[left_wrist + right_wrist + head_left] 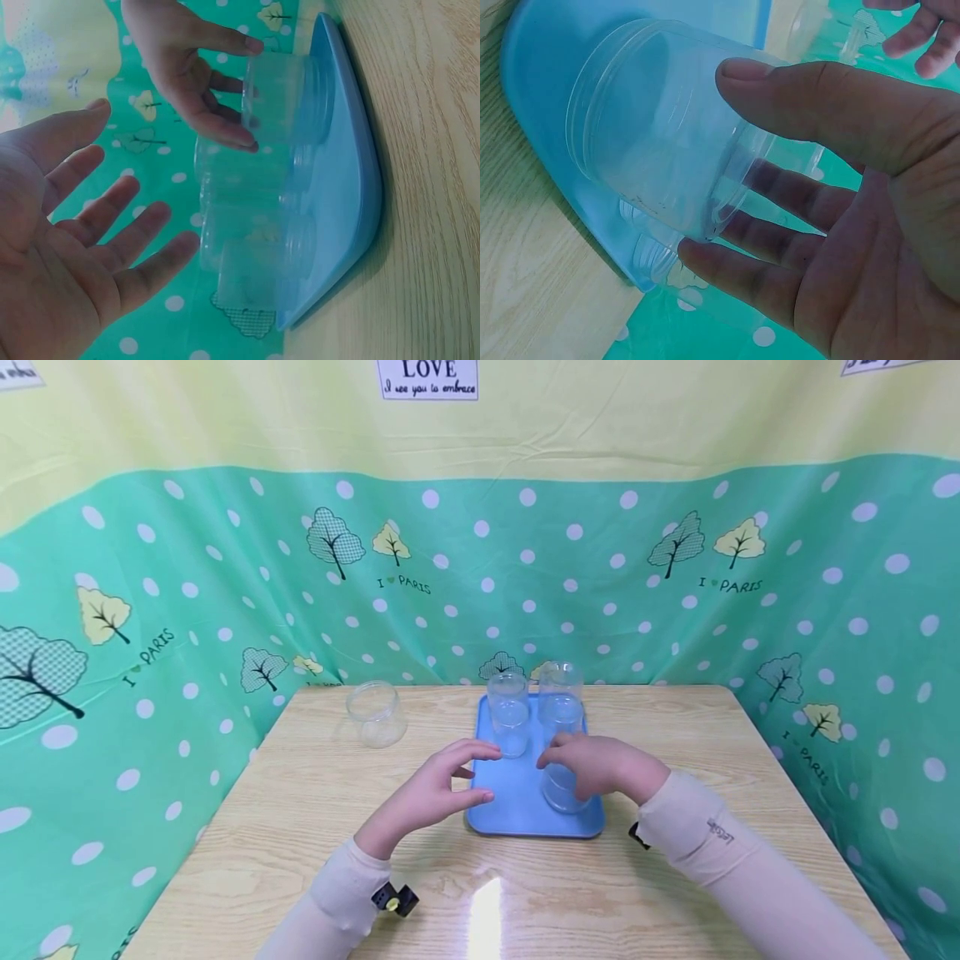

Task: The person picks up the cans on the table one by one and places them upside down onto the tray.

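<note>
A clear plastic jar (561, 792) stands mouth down on the front right of the blue tray (506, 806), its threaded rim against the tray in the right wrist view. My right hand (611, 766) holds this jar near its upper end, thumb on one side and fingers on the other. Left of it, my left hand (423, 793) hovers over the tray's left edge with fingers spread and nothing in them. Farther back on the tray are more clear jars, among them a back left jar (510, 718) and a back right jar (561, 681).
Another clear jar (378, 718) stands on the wooden table (300, 827) at the back left, off the tray. A green and yellow patterned curtain (525, 568) encloses the table's back and sides.
</note>
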Motion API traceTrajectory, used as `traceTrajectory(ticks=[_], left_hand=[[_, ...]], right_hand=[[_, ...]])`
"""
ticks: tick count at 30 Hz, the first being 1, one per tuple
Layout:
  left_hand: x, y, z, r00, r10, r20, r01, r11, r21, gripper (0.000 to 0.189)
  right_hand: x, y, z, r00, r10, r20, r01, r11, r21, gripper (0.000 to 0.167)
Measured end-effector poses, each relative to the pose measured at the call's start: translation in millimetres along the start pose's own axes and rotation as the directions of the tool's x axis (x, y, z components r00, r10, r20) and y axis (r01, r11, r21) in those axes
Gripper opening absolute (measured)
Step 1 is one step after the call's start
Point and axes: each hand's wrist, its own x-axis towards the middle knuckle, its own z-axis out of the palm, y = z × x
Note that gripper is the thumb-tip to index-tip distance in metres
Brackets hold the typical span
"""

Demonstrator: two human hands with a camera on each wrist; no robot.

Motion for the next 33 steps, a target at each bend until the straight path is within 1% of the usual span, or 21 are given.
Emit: traceTrajectory(ticks=[6,22,33], left_hand=[[0.6,0.0,0.6,1.0,-0.016,0.003,0.016,1.0,0.009,0.052],[-0.3,0.8,0.9,0.999,-0.042,0.013,0.042,0.999,0.009,0.053],[-0.5,1.4,0.2,1.0,-0.017,0.017,0.016,1.0,0.021,0.053]], right_hand=[[0.8,-1,3,1.0,0.014,0.002,-0.014,1.0,0.002,0.063],[2.1,0,9,1.0,0.015,-0.005,-0.015,1.0,0.005,0.064],[4.1,0,11,0.999,0.045,0.0,-0.045,0.999,-0.005,0.065]])
